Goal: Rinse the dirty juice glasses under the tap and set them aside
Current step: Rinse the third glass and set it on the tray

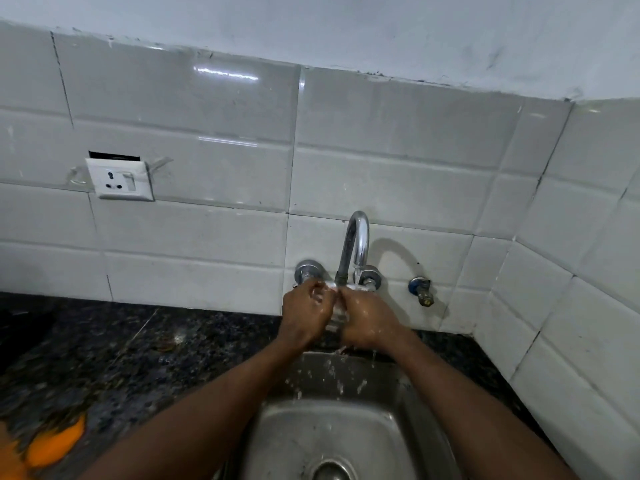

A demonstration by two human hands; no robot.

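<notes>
1. One juice glass (337,311) is under the water. I judge the task to be in its rinsing step, with the tap (357,237) running onto the glass above the sink (311,431).
2. Left hand (304,315): fingers curled round the left side of the glass, grasping it.
3. Right hand (369,322): wrapped round the right side, also grasping. Water runs off it into the sink.
4. Position: the glass sits between both hands, touching each, directly beneath the spout and close to the tiled wall.
5. The glass is clear and blurred, so I cannot tell which way its rim faces or whether any residue remains.
6. Next move, in my judgement: turn the glass so the stream reaches inside and tip out the water. Then carry it in a firm wet grip to the dark tabletop (104,358) beside the sink and set it down gently.
7. No other glasses are in view.
</notes>
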